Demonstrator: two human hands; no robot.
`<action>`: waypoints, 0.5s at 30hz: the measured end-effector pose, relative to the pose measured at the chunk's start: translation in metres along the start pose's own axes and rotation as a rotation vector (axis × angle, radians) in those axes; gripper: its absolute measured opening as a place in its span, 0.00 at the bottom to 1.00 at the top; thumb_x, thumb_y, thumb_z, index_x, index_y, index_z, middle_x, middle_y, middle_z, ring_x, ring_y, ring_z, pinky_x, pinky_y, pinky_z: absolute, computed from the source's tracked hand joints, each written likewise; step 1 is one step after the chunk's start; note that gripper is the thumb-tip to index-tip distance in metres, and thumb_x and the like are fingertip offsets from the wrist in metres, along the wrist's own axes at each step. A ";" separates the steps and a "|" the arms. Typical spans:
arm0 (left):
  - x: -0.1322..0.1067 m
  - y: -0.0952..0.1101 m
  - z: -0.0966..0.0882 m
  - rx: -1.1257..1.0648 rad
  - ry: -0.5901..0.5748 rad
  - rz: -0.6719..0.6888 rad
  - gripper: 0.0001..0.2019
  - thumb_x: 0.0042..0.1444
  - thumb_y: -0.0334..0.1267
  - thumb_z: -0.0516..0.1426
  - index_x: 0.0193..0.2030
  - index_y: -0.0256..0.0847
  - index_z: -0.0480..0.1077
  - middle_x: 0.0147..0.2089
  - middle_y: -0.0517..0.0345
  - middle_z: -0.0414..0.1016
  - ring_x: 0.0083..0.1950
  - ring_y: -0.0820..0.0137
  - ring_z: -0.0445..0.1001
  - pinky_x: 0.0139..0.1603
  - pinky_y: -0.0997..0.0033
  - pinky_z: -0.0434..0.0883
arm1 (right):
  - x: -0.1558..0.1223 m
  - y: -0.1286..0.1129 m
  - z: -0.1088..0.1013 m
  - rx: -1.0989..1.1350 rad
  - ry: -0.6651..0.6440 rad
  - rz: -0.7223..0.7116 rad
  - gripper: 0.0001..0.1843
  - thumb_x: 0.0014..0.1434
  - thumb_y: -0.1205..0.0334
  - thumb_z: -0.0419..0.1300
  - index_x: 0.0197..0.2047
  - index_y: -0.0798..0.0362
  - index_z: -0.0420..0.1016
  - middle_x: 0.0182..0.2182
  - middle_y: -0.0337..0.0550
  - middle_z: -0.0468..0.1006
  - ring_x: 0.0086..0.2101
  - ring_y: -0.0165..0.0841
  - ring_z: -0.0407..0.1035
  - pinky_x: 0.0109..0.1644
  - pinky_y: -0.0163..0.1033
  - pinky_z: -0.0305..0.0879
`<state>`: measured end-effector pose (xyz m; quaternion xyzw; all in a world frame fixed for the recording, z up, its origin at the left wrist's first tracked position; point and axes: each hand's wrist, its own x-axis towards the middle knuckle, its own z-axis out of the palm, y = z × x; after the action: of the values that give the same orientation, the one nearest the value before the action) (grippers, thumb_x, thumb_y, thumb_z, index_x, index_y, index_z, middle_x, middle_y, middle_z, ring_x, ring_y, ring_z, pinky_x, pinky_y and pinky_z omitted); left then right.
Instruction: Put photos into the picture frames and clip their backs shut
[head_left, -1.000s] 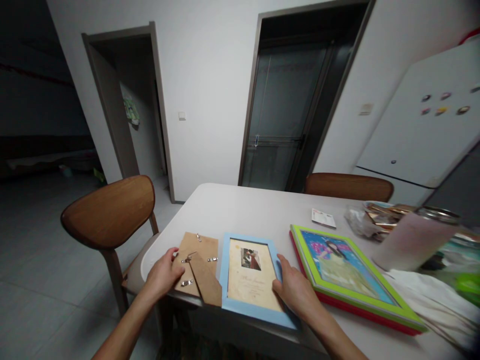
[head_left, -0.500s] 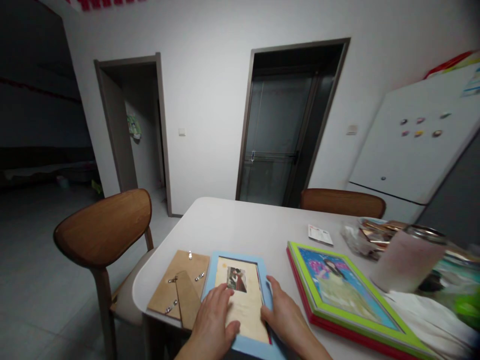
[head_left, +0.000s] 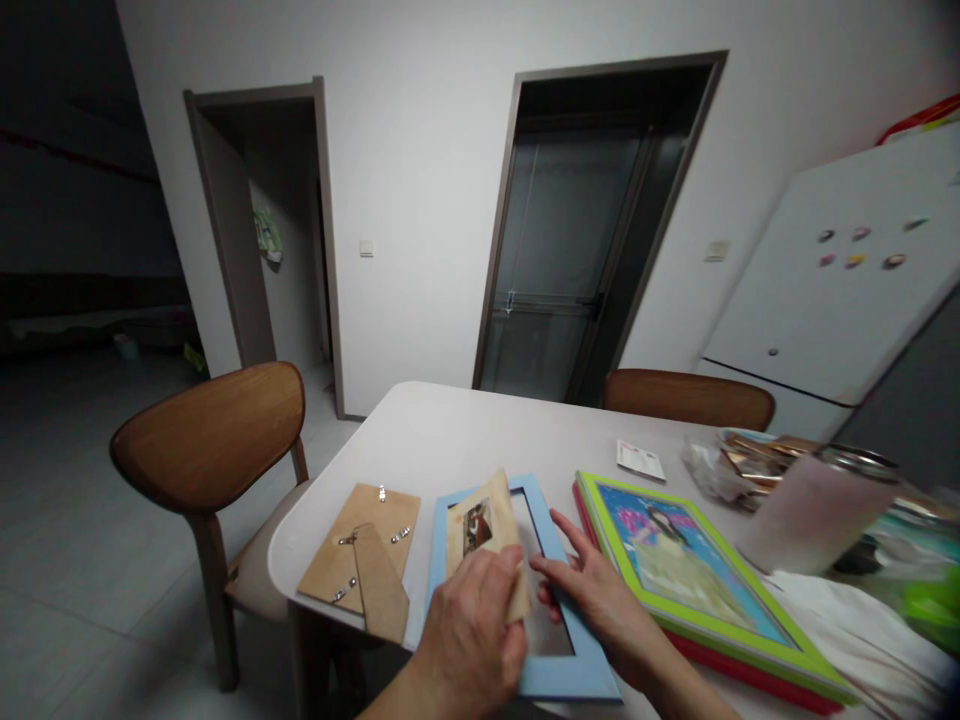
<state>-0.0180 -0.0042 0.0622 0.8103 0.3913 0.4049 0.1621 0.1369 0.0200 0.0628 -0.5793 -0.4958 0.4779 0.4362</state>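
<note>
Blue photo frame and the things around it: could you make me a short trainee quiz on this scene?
1. Which of the person's hands grips the printed sheet?
2. True or false: the brown backing board covers the blue frame.
3. Fill in: in this view, the green-framed picture lies to the ____ of the blue frame.

Key:
1. The left hand.
2. False: the board lies beside it.
3. Right.
</note>
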 end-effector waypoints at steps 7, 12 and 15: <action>-0.033 -0.057 -0.054 0.092 0.322 -0.455 0.19 0.46 0.31 0.49 0.48 0.37 0.59 0.46 0.50 0.68 0.46 0.61 0.68 0.47 0.61 0.64 | 0.031 0.053 -0.016 -0.818 0.167 -0.194 0.30 0.48 0.64 0.46 0.55 0.69 0.54 0.38 0.55 0.71 0.36 0.38 0.67 0.43 0.40 0.60; -0.070 -0.084 -0.056 0.222 0.122 -0.543 0.17 0.50 0.38 0.49 0.47 0.37 0.62 0.45 0.48 0.69 0.45 0.59 0.68 0.45 0.58 0.65 | 0.031 0.070 -0.017 -1.015 0.157 -0.221 0.27 0.50 0.65 0.45 0.53 0.69 0.57 0.40 0.58 0.70 0.41 0.41 0.65 0.47 0.43 0.57; -0.080 -0.084 -0.052 0.375 0.041 -0.467 0.18 0.49 0.40 0.51 0.47 0.39 0.64 0.49 0.46 0.66 0.51 0.56 0.63 0.50 0.54 0.61 | 0.028 0.069 -0.013 -1.036 0.202 -0.322 0.23 0.49 0.64 0.48 0.48 0.65 0.64 0.40 0.57 0.69 0.41 0.43 0.63 0.48 0.46 0.56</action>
<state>-0.1306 -0.0144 0.0035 0.7059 0.6382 0.2938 0.0903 0.1622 0.0382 -0.0059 -0.6780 -0.7041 0.0406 0.2072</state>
